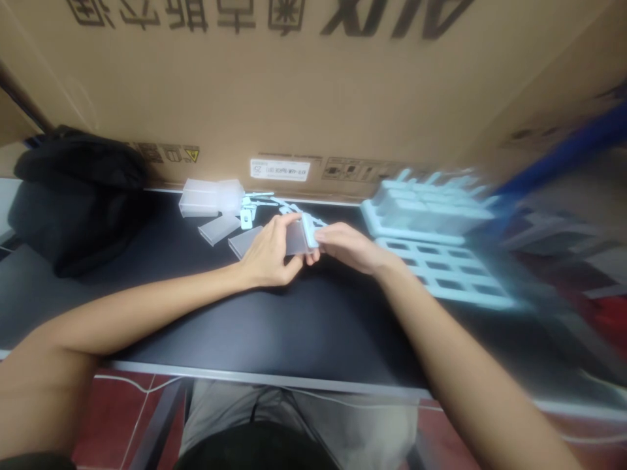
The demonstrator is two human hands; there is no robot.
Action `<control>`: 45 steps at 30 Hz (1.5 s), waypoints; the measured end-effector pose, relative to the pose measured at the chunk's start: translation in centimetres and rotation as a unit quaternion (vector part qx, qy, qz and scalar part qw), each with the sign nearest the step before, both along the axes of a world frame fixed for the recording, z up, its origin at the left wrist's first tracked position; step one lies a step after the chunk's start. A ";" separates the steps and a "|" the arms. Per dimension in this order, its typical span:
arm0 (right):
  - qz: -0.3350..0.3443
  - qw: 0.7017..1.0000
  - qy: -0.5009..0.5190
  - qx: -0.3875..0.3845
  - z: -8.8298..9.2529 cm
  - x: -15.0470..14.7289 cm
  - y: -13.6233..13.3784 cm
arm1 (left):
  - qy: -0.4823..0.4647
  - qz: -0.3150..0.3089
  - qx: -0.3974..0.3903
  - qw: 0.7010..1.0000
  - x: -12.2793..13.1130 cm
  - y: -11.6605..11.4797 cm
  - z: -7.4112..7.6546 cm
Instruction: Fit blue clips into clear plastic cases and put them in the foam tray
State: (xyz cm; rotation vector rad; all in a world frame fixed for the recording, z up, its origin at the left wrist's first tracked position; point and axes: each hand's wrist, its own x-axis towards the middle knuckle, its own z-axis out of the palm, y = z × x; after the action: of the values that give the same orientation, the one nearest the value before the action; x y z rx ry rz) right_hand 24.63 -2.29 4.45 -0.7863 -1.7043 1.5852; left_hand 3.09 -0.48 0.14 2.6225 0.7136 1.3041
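Note:
My left hand [268, 258] is wrapped round a translucent plastic popsicle mold [295, 241], held on its side just above the table. A light blue lid [309, 231] sits across the mold's right end. My right hand [349, 247] has its fingers closed at that lid, with the fingertips partly hidden. Whether the lid is fully seated cannot be made out. Left of my hands lie loose translucent molds [219, 228], some lying flat and some in a cluster. Light blue stick pieces [246, 215] are scattered beside them.
At the right, a blurred light blue rack [416, 225] carries several molds with handles pointing up. A light blue grid tray [448, 274] lies before it. A black bag [73, 196] rests at the left. A large cardboard box [304, 98] walls off the black table's [274, 333] back.

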 end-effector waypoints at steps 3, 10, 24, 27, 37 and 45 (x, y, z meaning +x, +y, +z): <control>0.027 0.999 -0.015 -0.023 -0.1 0.1 0.1 | -0.003 -0.007 -0.037 0.999 -0.1 0.1 -0.3; -0.001 0.998 -0.030 -0.051 -0.4 0.0 -0.1 | 0.076 -0.059 -0.029 0.995 -0.4 -0.1 0.6; 0.088 0.984 -0.152 -0.029 1.1 1.4 -0.6 | 0.171 -0.055 0.016 0.984 -0.2 0.0 0.4; 0.001 0.994 -0.104 -0.030 0.1 1.6 0.2 | 0.184 -0.064 0.044 0.980 -0.1 0.1 0.3; -0.296 0.782 -0.474 0.276 -3.5 0.6 2.0 | 0.232 -0.042 0.068 0.969 0.1 -0.3 0.3; -0.304 0.745 -0.528 0.271 -3.3 -0.4 1.5 | 0.309 -0.046 0.051 0.949 0.1 -0.5 1.0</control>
State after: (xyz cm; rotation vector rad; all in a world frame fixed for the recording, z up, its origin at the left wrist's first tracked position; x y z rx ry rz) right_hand 24.21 -0.79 1.18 -1.8543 -2.0930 0.0401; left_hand 3.22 -0.95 1.12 3.1253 0.5854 0.4846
